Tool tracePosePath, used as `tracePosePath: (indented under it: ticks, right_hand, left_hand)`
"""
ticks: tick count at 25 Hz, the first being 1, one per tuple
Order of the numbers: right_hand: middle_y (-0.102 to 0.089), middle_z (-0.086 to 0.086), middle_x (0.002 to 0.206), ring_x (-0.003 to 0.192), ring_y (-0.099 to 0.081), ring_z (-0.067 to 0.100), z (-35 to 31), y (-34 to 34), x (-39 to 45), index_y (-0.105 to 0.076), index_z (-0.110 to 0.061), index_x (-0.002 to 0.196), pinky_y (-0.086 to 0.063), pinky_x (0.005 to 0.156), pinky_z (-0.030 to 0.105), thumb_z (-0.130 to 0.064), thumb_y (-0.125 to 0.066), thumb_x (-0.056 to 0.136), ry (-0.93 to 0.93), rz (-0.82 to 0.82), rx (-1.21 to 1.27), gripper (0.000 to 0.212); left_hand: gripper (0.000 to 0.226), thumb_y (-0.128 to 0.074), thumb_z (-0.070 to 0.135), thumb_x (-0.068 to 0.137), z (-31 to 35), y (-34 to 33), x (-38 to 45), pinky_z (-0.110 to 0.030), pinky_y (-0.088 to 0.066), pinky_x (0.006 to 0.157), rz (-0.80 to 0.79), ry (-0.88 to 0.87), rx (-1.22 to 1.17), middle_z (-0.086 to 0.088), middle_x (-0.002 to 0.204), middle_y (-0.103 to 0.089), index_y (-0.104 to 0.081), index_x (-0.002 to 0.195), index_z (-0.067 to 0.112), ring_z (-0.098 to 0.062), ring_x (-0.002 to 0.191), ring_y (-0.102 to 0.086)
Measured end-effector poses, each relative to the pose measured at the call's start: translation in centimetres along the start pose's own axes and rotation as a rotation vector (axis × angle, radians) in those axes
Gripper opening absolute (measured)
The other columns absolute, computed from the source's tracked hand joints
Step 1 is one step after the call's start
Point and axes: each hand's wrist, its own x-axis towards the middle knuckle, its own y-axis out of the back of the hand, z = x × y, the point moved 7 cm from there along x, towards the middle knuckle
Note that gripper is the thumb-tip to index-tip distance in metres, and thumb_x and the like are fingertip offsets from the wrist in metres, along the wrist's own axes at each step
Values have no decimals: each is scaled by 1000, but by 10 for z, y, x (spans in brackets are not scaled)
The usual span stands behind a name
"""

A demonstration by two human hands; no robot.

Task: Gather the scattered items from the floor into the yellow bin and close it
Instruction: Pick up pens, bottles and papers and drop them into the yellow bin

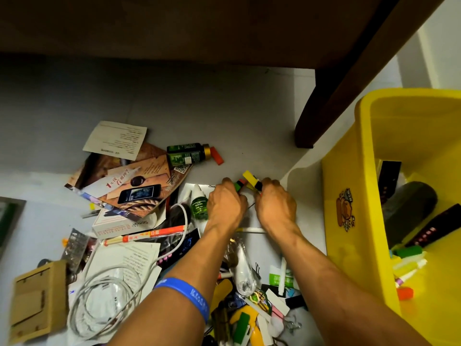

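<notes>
My left hand [225, 204] and my right hand [274, 204] meet low over the floor, side by side. The left grips a green and pink marker [240, 185]; the right grips a yellow-capped marker [252, 179]. The yellow bin [349, 176] stands open at the right, holding markers, a dark roll and a black remote. Scattered around my hands lie a green dropper bottle [199, 203], a dark green bottle [187, 153], an orange cap [216, 155], magazines with a phone picture [129, 186], a white cable [104, 295], and small clips and tags [249, 308].
A dark wooden table leg [324, 108] stands on the floor between the pile and the bin, under a brown tabletop. A cardboard box [37, 298] sits at the lower left. Bare grey floor [124, 96] stretches beyond the pile.
</notes>
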Motion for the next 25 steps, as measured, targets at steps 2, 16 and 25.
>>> tracePosePath:
  ticks: [2, 16, 25]
  right_hand:
    - [-62, 11, 108, 94, -65, 31, -3, -1, 2, -57, -10, 110, -36, 64, 29, -17, -50, 97, 37, 28, -71, 16]
    - [-50, 3, 51, 40, -44, 12, 35, 131, -133, -69, -29, 84, -36, 37, 22, -35, -69, 84, -106, 42, 1657, 6]
    - [-72, -7, 112, 104, -66, 9, 177, 199, -190, -69, -33, 114, -51, 84, 28, -45, -56, 92, -274, 406, 1372, 29]
  left_hand:
    - [23, -60, 27, 88, -2, 1, -4, -32, -36, 65, 20, -31, -37, -14, 92, -60, -52, 96, 7, -32, 82, -55]
    - [8, -68, 27, 78, 101, 55, -137, -27, -44, 48, -303, 51, -1350, -4, 71, -66, -70, 71, 24, -16, 62, -61]
    - [33, -47, 30, 99, 228, 8, -231, -17, -53, 61, -615, 60, -1332, 10, 80, -76, -75, 84, 22, -2, 71, -71]
